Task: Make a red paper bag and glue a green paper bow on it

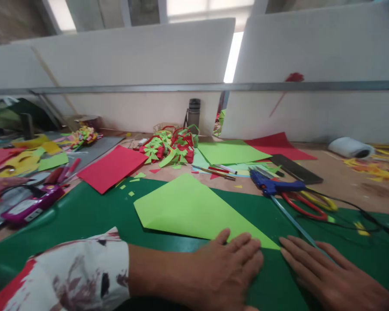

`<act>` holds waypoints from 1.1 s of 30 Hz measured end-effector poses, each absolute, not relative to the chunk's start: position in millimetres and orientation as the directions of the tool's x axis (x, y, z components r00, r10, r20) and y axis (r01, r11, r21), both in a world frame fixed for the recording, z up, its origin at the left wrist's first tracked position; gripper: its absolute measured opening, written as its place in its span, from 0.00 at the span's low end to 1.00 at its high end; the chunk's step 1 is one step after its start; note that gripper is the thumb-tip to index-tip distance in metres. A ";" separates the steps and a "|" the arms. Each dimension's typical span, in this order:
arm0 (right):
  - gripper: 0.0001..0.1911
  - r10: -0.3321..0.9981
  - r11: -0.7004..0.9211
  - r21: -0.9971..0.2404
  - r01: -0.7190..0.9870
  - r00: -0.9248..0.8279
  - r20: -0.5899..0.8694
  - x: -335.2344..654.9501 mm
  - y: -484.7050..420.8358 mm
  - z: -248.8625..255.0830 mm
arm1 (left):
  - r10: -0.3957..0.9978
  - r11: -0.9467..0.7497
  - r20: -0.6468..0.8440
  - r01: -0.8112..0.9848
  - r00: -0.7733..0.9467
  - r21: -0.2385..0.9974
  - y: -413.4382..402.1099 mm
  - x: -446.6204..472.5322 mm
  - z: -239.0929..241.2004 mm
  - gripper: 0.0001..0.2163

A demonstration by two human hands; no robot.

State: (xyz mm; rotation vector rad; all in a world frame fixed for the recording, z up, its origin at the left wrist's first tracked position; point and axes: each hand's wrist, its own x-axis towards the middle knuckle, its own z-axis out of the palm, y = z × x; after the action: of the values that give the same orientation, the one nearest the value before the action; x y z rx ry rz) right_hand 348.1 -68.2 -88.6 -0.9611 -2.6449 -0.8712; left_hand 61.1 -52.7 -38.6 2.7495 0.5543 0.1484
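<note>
A light green sheet of paper (184,207) lies on the green mat (97,216), folded into a kite-like shape that tapers to a point at the right. My left hand (228,270) is flat on the mat, its outstretched fingertips on the paper's near edge. By the narrow tip rests my right hand (327,272), fingers stretched out and the foremost fingertip touching or almost touching the paper. A thin pale blue strip (294,222) runs from a blue glue gun (274,185) to my right hand, where its end is hidden or blends in.
Red-handled scissors (306,205) lie beside the glue gun, near a dark phone (296,168). A red sheet (115,168), pens (218,172) and red-green paper crafts (171,149) lie beyond. At left is a purple device (34,205); a bottle (193,114) stands behind.
</note>
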 end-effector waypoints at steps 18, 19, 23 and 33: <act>0.17 0.445 0.635 0.514 0.577 -0.817 0.367 293.3 -52.6 -56.8 | 0.535 -0.780 0.087 0.452 0.840 0.432 -55.9 71.2 -49.0 0.45; 0.17 0.446 0.633 0.512 0.581 -0.814 0.372 291.9 -52.0 -58.0 | 0.543 -0.762 0.058 0.463 0.838 0.453 -56.8 66.0 -47.7 0.45; 0.16 0.427 0.633 0.521 0.573 -0.819 0.383 289.2 -52.6 -54.8 | 0.591 -0.700 -0.046 0.541 0.805 0.466 -61.5 36.1 -37.0 0.44; 0.17 0.444 0.615 0.526 0.587 -0.809 0.384 286.8 -56.9 -51.0 | 0.756 -0.653 0.027 0.749 0.654 0.112 -84.1 -49.7 -36.5 0.36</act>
State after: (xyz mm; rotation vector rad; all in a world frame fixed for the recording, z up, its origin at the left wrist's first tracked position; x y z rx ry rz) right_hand 286.8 -56.9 -51.0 -0.8502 -2.6242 -0.9708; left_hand -49.7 -84.1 -36.5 2.7737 1.2649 0.1090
